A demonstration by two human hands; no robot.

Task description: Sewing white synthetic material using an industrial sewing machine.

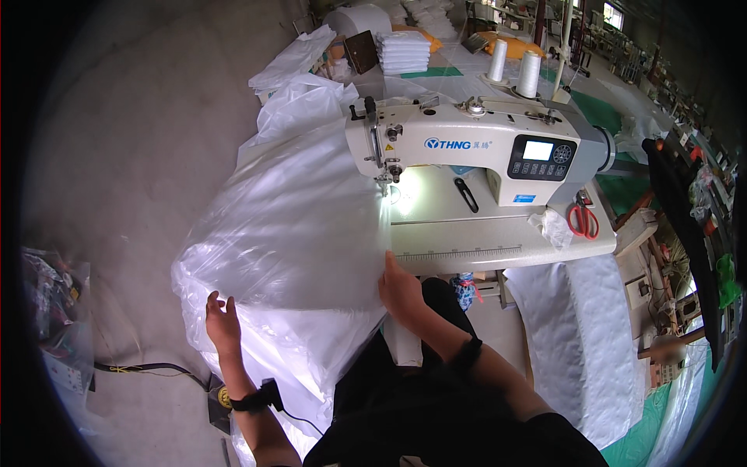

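Observation:
A large sheet of translucent white plastic film (288, 226) spreads over the left of the sewing table and hangs down over my lap. Its right edge runs under the needle area of a white sewing machine (436, 136), whose lamp lights the bed. My right hand (401, 289) is closed at that edge, by the table's front, with the fingertips partly hidden. Farther left, my left hand (223, 321) rests against the film near its fold, fingers bent and apart, not gripping it.
Red-handled scissors (582, 221) and black thread snips (466, 194) lie on the machine bed. Two white thread cones (527, 74) stand behind the machine. A white quilted piece (580, 342) hangs at the right. Stacked white packs (405, 52) sit at the back, and a black cable (156, 366) crosses the floor.

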